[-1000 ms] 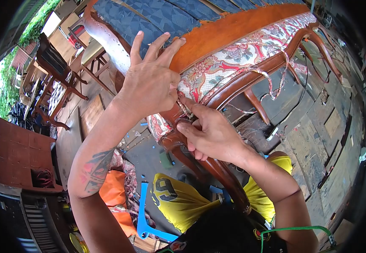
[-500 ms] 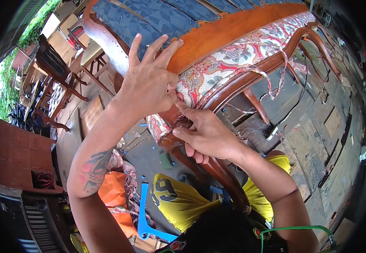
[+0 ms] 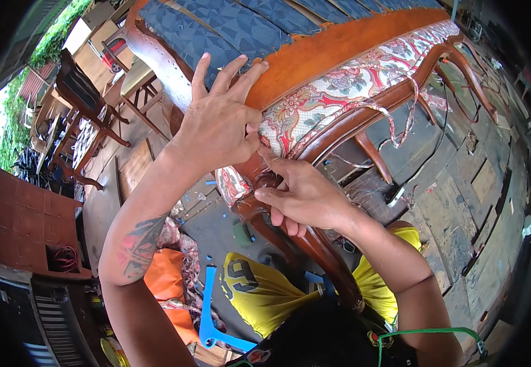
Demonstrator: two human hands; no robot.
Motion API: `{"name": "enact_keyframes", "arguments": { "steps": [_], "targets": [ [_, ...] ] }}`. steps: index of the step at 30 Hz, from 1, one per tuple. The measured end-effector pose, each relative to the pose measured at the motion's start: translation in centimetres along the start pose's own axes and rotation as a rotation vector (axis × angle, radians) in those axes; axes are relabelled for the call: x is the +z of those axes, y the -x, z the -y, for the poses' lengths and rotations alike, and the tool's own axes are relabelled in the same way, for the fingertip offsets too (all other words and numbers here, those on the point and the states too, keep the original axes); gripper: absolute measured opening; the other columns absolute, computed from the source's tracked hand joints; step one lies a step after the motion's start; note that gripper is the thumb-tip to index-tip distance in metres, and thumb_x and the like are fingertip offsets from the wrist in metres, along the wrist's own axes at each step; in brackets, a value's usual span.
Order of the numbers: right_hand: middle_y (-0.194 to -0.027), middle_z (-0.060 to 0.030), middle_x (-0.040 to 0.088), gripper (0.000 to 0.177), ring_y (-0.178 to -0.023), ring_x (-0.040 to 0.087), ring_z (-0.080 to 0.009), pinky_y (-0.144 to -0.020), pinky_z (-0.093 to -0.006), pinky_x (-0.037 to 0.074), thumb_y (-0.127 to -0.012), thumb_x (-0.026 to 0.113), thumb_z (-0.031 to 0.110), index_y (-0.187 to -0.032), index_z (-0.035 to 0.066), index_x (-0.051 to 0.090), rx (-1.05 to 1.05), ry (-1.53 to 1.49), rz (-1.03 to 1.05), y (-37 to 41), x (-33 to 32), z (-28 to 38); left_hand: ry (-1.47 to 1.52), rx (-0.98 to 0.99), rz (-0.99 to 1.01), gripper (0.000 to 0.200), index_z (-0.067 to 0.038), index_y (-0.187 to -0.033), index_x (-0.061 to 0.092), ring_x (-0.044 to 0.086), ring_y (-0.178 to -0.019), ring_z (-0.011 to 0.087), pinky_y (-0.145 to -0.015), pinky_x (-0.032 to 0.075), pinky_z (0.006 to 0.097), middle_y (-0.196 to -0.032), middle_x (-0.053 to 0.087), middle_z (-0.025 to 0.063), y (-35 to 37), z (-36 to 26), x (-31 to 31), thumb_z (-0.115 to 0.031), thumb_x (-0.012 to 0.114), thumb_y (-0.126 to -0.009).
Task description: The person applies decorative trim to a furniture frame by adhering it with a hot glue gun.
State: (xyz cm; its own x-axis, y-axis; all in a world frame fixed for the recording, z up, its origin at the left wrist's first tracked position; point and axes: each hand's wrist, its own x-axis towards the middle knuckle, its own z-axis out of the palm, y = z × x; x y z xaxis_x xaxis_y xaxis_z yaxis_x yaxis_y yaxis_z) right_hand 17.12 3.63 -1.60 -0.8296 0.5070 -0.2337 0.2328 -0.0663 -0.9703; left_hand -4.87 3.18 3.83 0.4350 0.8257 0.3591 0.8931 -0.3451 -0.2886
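Observation:
A long wooden settee frame carries red-and-white floral fabric [image 3: 332, 98] along its front, beneath an orange-brown band [image 3: 345, 46]. My left hand [image 3: 219, 125] lies over the near corner, three fingers spread on the band. Its thumb and index finger are bent together at the end of the fabric. My right hand [image 3: 305, 196] points its index finger to the same spot, close to the left thumb. The right thumb is apart from that index finger, by the carved wooden corner [image 3: 268, 179]; the other right fingers curl under. The exact contact at the fingertips is hidden.
Blue patterned webbing [image 3: 228, 27] spans the settee's top. Loose floral cord [image 3: 394, 122] hangs from its front. A blue angled piece [image 3: 209, 306] and orange cloth [image 3: 172, 287] are near my legs. A dark-backed chair [image 3: 85, 88] stands at left. A black cable [image 3: 427, 156] crosses the floor.
Both hands keep nearly the same pose at the settee corner. The whole view has shifted slightly, with things appearing a little lower and to the right.

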Motion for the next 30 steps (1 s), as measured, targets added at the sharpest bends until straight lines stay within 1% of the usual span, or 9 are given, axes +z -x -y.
{"name": "enact_keyframes", "arguments": {
  "steps": [2, 4, 10, 14, 18, 23, 25, 28, 30],
  "targets": [
    [-0.073, -0.0078, 0.071, 0.083, -0.052, 0.066, -0.0133, -0.046, -0.0295, 0.055, -0.112, 0.063, 0.018, -0.177, -0.002, 0.015, -0.012, -0.01, -0.009, 0.0, -0.2, 0.2, -0.02, 0.021, -0.017, 0.01, -0.016, -0.077, 0.086, 0.039, -0.161, 0.0371, -0.134, 0.008, 0.0724, -0.17, 0.052, 0.0126, 0.1, 0.0, 0.0, -0.021, 0.077, -0.078],
    [-0.072, -0.0073, 0.071, 0.082, -0.051, 0.065, -0.0124, -0.045, -0.0282, 0.054, -0.113, 0.064, 0.019, -0.176, -0.004, 0.017, -0.027, -0.019, -0.022, 0.0, -0.4, 0.5, 0.034, -0.002, 0.02, 0.005, -0.015, -0.075, 0.082, 0.031, -0.166, 0.0376, -0.135, 0.002, 0.0723, -0.177, 0.043, 0.011, 0.0, 0.0, -0.1, -0.018, 0.079, -0.076],
    [-0.074, -0.0085, 0.073, 0.076, -0.052, 0.067, -0.0134, -0.046, -0.0292, 0.057, -0.113, 0.063, 0.023, -0.171, -0.008, 0.026, 0.023, 0.079, -0.008, -0.3, 0.3, 1.1, 0.036, 0.003, 0.02, 0.004, -0.015, -0.075, 0.081, 0.031, -0.167, 0.0376, -0.135, 0.002, 0.0723, -0.177, 0.043, 0.0101, 0.1, 0.2, 0.0, -0.018, 0.079, -0.074],
    [-0.075, -0.0084, 0.074, 0.082, -0.051, 0.066, -0.0132, -0.046, -0.0296, 0.056, -0.112, 0.063, 0.022, -0.174, -0.008, 0.018, 0.011, 0.106, -0.023, -0.2, 0.5, 1.5, -0.006, 0.045, -0.008, 0.012, -0.016, -0.078, 0.085, 0.037, -0.162, 0.0366, -0.134, 0.008, 0.0731, -0.171, 0.05, 0.0125, 0.2, 0.2, -0.2, -0.022, 0.075, -0.079],
    [-0.075, -0.0083, 0.073, 0.088, -0.05, 0.064, -0.0131, -0.046, -0.0298, 0.055, -0.111, 0.063, 0.018, -0.175, -0.008, 0.009, -0.011, 0.039, -0.022, -0.2, 0.3, 1.1, 0.014, 0.048, 0.054, 0.011, -0.015, -0.079, 0.081, 0.029, -0.167, 0.0367, -0.135, 0.002, 0.0716, -0.179, 0.04, 0.0089, 0.4, 0.7, -0.4, -0.013, 0.071, -0.081],
    [-0.073, -0.0086, 0.072, 0.088, -0.05, 0.064, -0.013, -0.046, -0.0295, 0.054, -0.11, 0.062, 0.015, -0.175, -0.008, 0.007, -0.033, 0.034, -0.022, -0.5, 0.3, 0.9, 0.03, 0.032, 0.057, 0.018, -0.015, -0.085, 0.083, 0.027, -0.168, 0.0358, -0.136, 0.003, 0.071, -0.181, 0.036, 0.0069, 0.7, 0.8, -0.2, -0.008, 0.067, -0.088],
    [-0.073, -0.0087, 0.072, 0.088, -0.05, 0.064, -0.0131, -0.046, -0.0294, 0.054, -0.109, 0.062, 0.014, -0.175, -0.007, 0.007, -0.048, 0.045, -0.024, -0.6, 0.4, 0.8, -0.045, 0.037, 0.051, 0.021, -0.021, -0.09, 0.089, 0.031, -0.167, 0.0332, -0.135, 0.005, 0.0721, -0.178, 0.041, 0.0074, 0.8, 0.8, -0.2, -0.013, 0.07, -0.091],
    [-0.072, -0.009, 0.072, 0.087, -0.05, 0.064, -0.0135, -0.045, -0.0295, 0.054, -0.109, 0.061, 0.013, -0.176, -0.007, 0.008, -0.046, 0.042, -0.032, -0.6, 0.4, 0.9, -0.043, 0.035, 0.052, 0.021, -0.022, -0.092, 0.089, 0.03, -0.167, 0.0327, -0.135, 0.006, 0.0722, -0.178, 0.04, 0.0072, 0.9, 0.9, 0.0, -0.012, 0.07, -0.091],
    [-0.076, -0.0137, 0.073, 0.086, -0.053, 0.067, -0.018, -0.047, -0.0341, 0.056, -0.107, 0.056, 0.008, -0.175, -0.009, 0.008, -0.043, 0.046, -0.021, -0.5, 0.3, 0.9, -0.049, 0.041, 0.047, 0.021, -0.022, -0.092, 0.089, 0.03, -0.167, 0.0326, -0.135, 0.007, 0.0722, -0.178, 0.04, 0.0071, 0.8, 0.9, 0.0, -0.012, 0.07, -0.091]
  ]
}}
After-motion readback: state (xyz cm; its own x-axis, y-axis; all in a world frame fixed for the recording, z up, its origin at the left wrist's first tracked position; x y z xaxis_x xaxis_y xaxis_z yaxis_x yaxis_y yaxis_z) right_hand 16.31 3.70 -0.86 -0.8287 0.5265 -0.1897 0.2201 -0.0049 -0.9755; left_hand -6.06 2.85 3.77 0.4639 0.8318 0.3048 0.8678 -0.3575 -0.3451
